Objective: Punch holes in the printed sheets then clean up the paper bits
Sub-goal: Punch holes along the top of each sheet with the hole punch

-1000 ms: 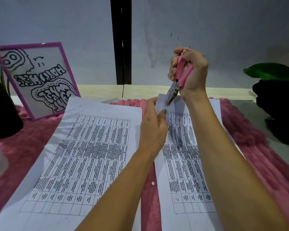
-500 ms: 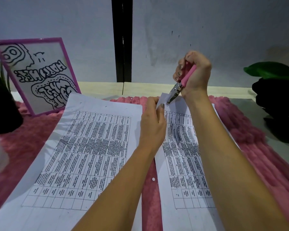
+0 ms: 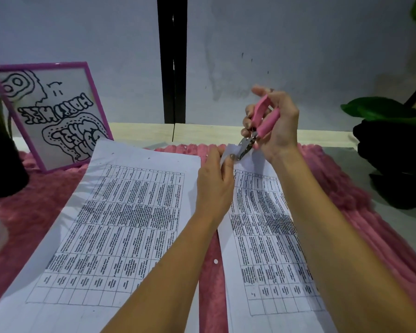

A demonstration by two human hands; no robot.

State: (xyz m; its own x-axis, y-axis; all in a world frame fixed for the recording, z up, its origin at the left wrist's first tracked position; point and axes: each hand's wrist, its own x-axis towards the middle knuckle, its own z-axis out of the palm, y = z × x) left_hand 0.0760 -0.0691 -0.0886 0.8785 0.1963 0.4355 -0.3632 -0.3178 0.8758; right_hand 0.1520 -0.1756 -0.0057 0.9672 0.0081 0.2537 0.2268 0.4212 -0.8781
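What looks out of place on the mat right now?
A punched paper bit lies loose on the pink mat between the left sheet and right sheet. A second bit sits near the mat's far edge. Otherwise nothing stands out.

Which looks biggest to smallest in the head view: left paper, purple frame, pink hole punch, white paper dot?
left paper
purple frame
pink hole punch
white paper dot
The frame sits farther back, so it looks smaller.
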